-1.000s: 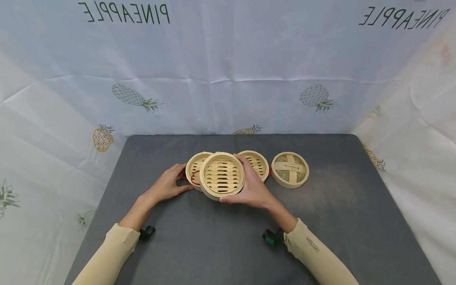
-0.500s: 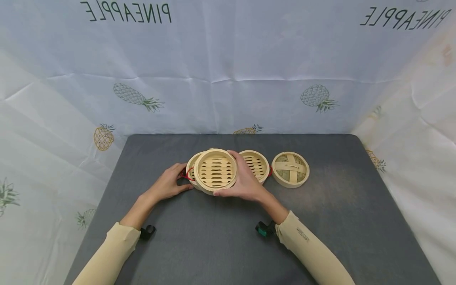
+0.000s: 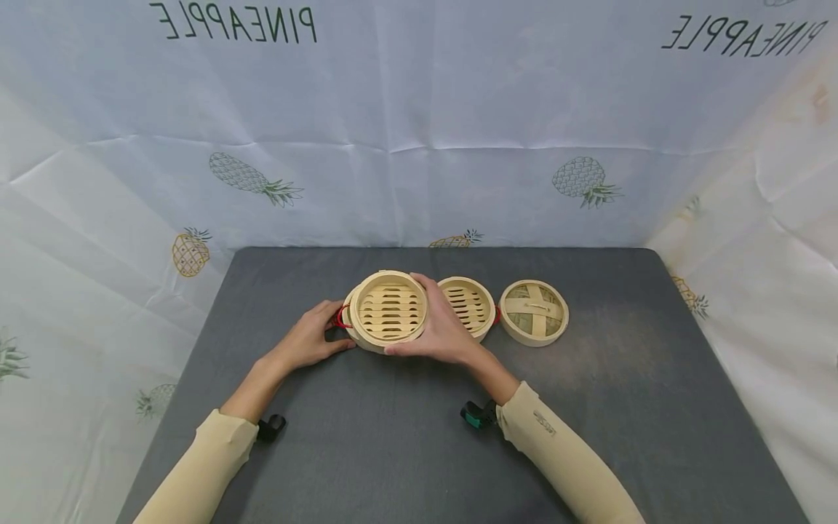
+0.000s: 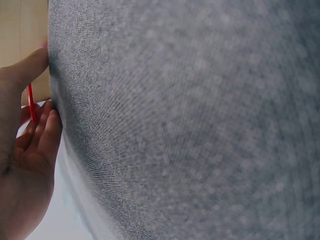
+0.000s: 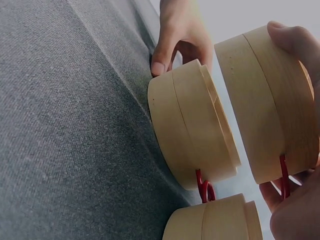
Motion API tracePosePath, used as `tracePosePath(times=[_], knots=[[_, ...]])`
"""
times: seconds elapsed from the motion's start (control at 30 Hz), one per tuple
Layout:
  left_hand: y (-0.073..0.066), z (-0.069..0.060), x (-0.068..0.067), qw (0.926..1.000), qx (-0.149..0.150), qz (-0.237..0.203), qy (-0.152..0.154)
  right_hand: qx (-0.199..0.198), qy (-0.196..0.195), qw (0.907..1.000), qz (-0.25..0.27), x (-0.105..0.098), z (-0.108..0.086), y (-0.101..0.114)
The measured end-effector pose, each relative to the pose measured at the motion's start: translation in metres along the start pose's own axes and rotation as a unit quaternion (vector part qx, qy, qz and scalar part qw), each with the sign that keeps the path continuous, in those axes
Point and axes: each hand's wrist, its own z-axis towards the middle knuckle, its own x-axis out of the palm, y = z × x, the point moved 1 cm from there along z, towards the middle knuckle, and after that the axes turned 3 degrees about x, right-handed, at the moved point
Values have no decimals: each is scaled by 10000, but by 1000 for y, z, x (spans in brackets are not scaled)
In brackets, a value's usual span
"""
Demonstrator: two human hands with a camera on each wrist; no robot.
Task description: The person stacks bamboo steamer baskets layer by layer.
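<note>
My right hand [image 3: 445,327] grips a round bamboo steamer basket [image 3: 393,311] with a slatted floor and red handles. In the right wrist view, this basket [image 5: 265,100] hangs slightly tilted above a second bamboo steamer basket [image 5: 192,125], a gap between them. The lower basket stands on the table and is mostly hidden from the head camera. My left hand [image 3: 313,337] holds the lower one at its left side, thumb in front and fingers [image 4: 45,130] behind, around a red handle [image 4: 31,102].
A third steamer basket [image 3: 466,306], partly behind my right hand, stands on the dark grey table [image 3: 393,437]. Right of it lies a woven bamboo lid [image 3: 533,313] with a cross band. A pineapple-print cloth [image 3: 419,109] hangs behind the table.
My right hand has carried its basket left and slightly away from me, over the lower basket, which is now nearly covered. The left hand has stayed in place.
</note>
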Motion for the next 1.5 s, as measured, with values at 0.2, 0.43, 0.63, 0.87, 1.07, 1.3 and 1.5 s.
tracePosePath(times=[0.2,0.43,0.63,0.87,1.07,1.3,1.5], knots=[[10,0,4,9989,400,-98,-235,-3,-6,10000,-70,2,5,2],[34,1,18,9949,851,-157,-510,75,-31,9999,-123,5,9,-1],[15,-2,8,9976,589,-6,-369,111,48,9999,-67,9,12,-2],[24,-1,12,9970,625,-97,-451,135,80,9999,-21,12,14,-2],[38,2,19,9941,929,-144,-540,216,86,9997,-23,14,16,-1],[12,-1,6,9979,581,16,-269,241,120,9996,1,17,18,1],[3,0,3,9997,194,176,-12,277,107,9995,-92,19,21,4]])
